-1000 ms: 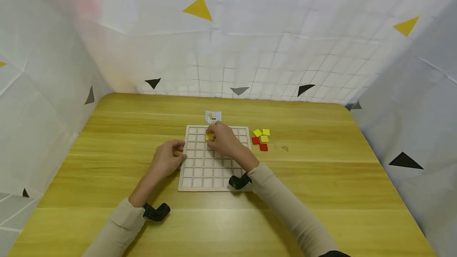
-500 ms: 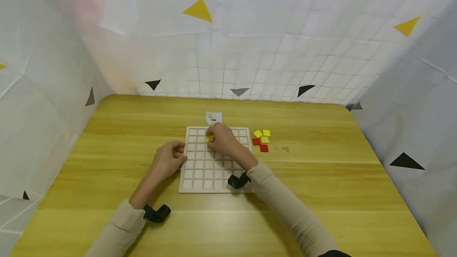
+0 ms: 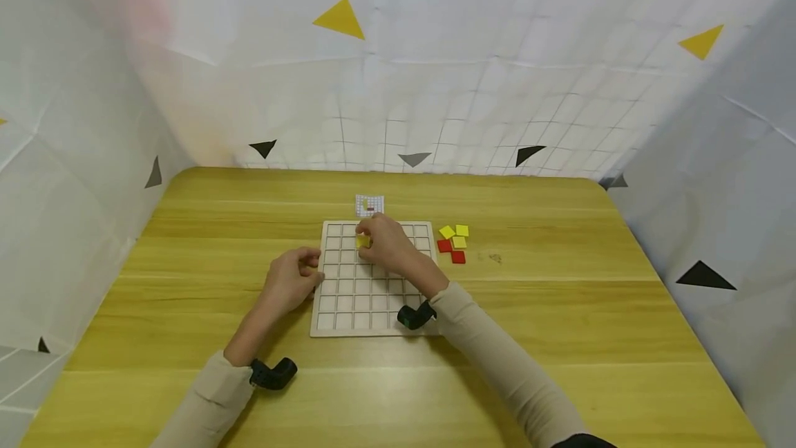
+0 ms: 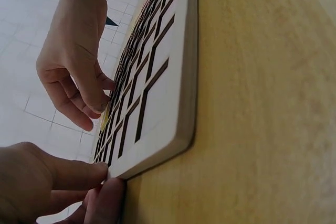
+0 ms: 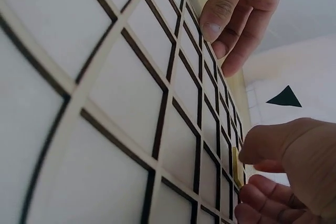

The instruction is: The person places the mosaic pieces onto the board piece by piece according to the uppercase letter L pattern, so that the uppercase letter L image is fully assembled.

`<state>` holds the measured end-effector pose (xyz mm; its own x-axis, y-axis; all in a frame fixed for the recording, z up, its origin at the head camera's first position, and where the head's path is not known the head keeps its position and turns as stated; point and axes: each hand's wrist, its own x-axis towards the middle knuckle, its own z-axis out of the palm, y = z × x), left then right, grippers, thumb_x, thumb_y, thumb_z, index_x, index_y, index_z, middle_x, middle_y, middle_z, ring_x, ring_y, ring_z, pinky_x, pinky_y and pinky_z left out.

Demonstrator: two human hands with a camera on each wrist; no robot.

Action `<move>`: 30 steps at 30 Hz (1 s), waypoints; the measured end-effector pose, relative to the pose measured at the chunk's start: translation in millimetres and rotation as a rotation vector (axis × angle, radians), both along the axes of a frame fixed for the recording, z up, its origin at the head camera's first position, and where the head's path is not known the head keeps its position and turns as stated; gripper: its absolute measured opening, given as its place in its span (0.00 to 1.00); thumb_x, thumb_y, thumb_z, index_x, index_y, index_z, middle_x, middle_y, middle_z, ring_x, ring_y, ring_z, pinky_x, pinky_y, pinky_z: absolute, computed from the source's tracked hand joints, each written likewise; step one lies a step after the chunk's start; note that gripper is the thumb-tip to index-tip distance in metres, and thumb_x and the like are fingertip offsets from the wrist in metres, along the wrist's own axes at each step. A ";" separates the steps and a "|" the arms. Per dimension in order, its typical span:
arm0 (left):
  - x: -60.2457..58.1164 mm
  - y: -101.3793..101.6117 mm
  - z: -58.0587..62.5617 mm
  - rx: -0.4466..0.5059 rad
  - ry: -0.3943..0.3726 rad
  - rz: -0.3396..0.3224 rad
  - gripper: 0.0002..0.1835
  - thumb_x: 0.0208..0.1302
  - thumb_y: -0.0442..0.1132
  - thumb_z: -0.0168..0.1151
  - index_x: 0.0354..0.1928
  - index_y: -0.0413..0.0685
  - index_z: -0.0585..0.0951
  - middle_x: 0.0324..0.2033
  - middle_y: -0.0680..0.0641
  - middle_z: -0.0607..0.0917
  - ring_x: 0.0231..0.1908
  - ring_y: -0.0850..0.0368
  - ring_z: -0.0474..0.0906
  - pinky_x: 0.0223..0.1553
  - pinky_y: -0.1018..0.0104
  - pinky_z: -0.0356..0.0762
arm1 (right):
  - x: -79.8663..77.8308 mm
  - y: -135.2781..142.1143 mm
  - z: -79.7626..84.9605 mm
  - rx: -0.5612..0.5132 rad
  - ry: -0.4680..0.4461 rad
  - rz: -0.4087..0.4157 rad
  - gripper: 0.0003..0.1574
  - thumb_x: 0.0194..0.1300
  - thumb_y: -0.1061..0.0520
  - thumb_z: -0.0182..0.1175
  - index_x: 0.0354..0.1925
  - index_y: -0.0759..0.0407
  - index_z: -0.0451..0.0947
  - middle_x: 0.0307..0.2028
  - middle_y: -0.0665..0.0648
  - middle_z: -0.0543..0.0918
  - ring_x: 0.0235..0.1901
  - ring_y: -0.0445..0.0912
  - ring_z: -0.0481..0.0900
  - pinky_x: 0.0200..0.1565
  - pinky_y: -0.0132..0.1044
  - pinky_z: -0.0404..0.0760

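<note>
A pale wooden grid board (image 3: 345, 303) lies on the table in front of me. My left hand (image 3: 292, 276) grips the board's left edge, thumb and fingers close together on the rim in the left wrist view. Over the upper part of the grid, my right hand (image 3: 390, 246) has its thumb and fingers around a yellow square tile (image 3: 363, 242), low at the cells in the third column. In the right wrist view the yellow tile (image 5: 237, 165) shows edge-on beside the right thumb (image 5: 257, 142). My right hand and forearm hide some cells.
A small printed card (image 3: 370, 205) with a coloured grid pattern lies just behind the board. Right of the board are several loose yellow tiles (image 3: 461, 230) and two red tiles (image 3: 458, 257). White sheeting (image 3: 435, 75) with triangles stands behind the table and at both sides.
</note>
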<state>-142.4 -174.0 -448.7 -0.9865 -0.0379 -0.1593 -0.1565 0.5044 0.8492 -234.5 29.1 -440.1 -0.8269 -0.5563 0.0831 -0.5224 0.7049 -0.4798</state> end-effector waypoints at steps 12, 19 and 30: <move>0.0 -1.8 -0.7 0.005 0.010 -0.007 0.23 0.63 0.27 0.65 0.61 0.36 0.77 0.47 0.39 0.80 0.41 0.48 0.82 0.27 0.63 0.84 | 17.8 11.6 16.9 -0.093 0.046 0.038 0.18 0.61 0.61 0.64 0.51 0.62 0.83 0.46 0.57 0.81 0.41 0.49 0.82 0.39 0.36 0.81; -0.9 -1.1 -1.1 0.000 0.007 -0.012 0.24 0.63 0.28 0.65 0.62 0.36 0.76 0.48 0.39 0.80 0.42 0.48 0.81 0.28 0.64 0.84 | 34.8 27.4 23.9 -0.099 0.071 0.041 0.18 0.62 0.61 0.63 0.51 0.62 0.83 0.45 0.59 0.80 0.41 0.49 0.81 0.41 0.39 0.80; 0.2 0.5 0.2 -0.005 0.001 -0.012 0.24 0.64 0.28 0.65 0.62 0.36 0.76 0.48 0.39 0.80 0.41 0.48 0.80 0.27 0.63 0.84 | 57.5 53.2 23.8 -0.114 0.129 0.061 0.17 0.61 0.64 0.63 0.50 0.64 0.82 0.42 0.60 0.80 0.39 0.50 0.81 0.40 0.37 0.81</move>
<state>-142.2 -173.5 -448.5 -0.9871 -0.0270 -0.1580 -0.1495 0.5106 0.8468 -176.9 82.3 -416.3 -0.7701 -0.5863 0.2514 -0.6251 0.6148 -0.4809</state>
